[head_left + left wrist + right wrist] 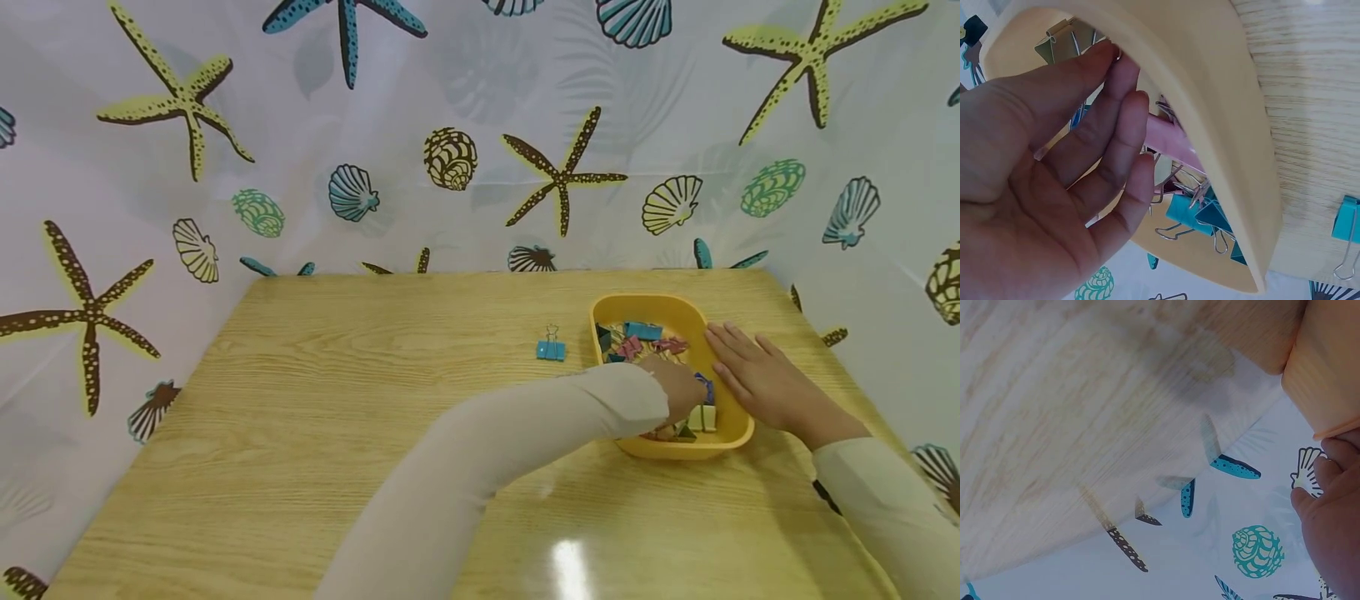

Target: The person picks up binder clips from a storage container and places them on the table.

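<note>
A yellow tub (678,450) holds binder clips of several colours, among them a blue clip (643,331), a pink clip (1175,142) and a cream or olive clip (702,418). My left hand (678,387) reaches down into the tub, over the clips. In the left wrist view its thumb and index fingertips come together near the olive clip's wires, and the other fingers bend loosely. Whether a clip is pinched there is hidden. My right hand (765,387) rests with extended fingers against the tub's right rim. A single blue binder clip (551,350) lies on the table left of the tub.
The wooden table (300,417) extends to the left and in front of the tub. A white cloth with starfish and shell prints (465,100) hangs behind the table and along both sides. My left forearm crosses in front of the tub.
</note>
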Demonstrator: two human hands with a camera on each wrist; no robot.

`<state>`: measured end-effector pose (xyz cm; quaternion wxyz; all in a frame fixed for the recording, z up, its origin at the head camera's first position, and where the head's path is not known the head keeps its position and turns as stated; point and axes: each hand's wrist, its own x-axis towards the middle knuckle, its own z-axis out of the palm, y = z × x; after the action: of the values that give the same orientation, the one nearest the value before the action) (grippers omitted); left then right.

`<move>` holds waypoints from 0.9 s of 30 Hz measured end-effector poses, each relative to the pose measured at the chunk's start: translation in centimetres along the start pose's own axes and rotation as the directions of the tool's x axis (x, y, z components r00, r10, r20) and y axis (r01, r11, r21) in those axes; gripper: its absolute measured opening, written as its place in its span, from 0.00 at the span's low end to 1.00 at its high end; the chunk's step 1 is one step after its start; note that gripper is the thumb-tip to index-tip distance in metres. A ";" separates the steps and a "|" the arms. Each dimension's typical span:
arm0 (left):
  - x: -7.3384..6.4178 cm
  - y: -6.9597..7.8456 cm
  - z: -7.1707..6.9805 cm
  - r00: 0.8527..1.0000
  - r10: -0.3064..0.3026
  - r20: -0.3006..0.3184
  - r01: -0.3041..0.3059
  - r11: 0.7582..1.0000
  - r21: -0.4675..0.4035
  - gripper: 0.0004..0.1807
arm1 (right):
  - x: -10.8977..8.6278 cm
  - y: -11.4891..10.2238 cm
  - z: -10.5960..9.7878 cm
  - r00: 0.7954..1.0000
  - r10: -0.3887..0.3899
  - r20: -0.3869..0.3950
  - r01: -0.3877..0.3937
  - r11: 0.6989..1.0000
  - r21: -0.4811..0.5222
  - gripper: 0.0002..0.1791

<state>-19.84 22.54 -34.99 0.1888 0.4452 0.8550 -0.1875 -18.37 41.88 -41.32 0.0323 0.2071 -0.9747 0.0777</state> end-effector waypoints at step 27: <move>-1.0 -3.1 -2.4 0.992 0.039 -0.120 -0.061 0.980 -0.188 0.05 | -0.1 -0.1 0.2 1.000 0.014 0.006 -0.014 0.999 0.052 0.30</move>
<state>-22.25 21.34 -31.98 0.1857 0.4564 0.8671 -0.0734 -18.27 41.83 -41.47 0.0236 0.2014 -0.9738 0.1028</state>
